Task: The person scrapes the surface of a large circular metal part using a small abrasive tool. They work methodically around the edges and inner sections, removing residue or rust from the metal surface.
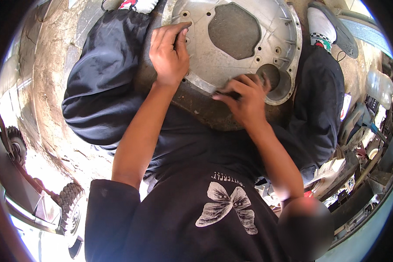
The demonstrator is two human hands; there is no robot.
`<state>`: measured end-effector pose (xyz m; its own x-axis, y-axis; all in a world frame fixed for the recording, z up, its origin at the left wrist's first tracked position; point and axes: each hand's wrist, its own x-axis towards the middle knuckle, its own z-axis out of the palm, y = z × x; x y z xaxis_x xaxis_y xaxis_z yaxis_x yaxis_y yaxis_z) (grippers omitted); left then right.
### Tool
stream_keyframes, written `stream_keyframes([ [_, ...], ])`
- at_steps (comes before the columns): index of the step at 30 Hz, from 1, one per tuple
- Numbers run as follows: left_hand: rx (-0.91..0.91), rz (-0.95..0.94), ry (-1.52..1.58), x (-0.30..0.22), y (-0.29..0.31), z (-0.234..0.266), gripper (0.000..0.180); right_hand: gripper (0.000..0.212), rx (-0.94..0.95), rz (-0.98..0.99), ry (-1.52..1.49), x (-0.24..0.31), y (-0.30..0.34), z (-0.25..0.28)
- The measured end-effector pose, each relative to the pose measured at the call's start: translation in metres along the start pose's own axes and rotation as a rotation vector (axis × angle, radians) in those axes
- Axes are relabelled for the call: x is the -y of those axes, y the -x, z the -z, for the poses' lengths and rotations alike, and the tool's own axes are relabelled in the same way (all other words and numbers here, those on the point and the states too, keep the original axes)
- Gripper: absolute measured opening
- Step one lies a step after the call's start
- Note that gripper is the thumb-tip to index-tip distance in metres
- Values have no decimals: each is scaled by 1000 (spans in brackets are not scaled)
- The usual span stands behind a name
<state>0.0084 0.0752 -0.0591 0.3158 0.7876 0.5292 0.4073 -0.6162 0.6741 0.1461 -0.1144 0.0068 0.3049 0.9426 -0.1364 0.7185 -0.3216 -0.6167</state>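
A large cast-metal bell housing (196, 65), grey with bolt holes and a big central opening, lies between my legs on a dark, worn surface (196, 111). My left hand (170, 54) is over its left rim, with fingers bent and pressed toward the thumb; anything in them is hidden. At the near rim, beside the round side recess (278, 83), is my right hand (248, 94). Its fingers curl in, somewhat smeared by motion. Something dark shows between thumb and fingers, too unclear to name.
My legs in dark trousers flank the housing, a grey slipper (336, 32) on the right foot. Mixed parts and scrap (362, 174) crowd the right side. Small wheels with knobbly tyres (70, 201) stand at the left. Bare, rough ground (48, 87) lies beyond my left leg.
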Motion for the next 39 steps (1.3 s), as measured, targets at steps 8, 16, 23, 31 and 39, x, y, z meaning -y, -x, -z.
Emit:
stream_keyframes([
  [8, -3, 0, 4, -1, -1, -3, 15, 26, 23, 65, -29, -34, 20, 14],
  [16, -12, 16, 36, 0, -2, 0, 14, 19, -223, -244, -449, -32, 21, 55],
  [23, 155, 361, 334, -13, -8, 24, 14, 22, -331, -534, -961, -16, 39, 43],
  [31, 623, 377, 449, -127, 24, 56, 28, 31, -160, -743, -1557, -1, 38, 18],
  [39, 698, 835, 720, -124, 47, 40, 39, 29, -149, -493, -1369, -5, 35, 18],
])
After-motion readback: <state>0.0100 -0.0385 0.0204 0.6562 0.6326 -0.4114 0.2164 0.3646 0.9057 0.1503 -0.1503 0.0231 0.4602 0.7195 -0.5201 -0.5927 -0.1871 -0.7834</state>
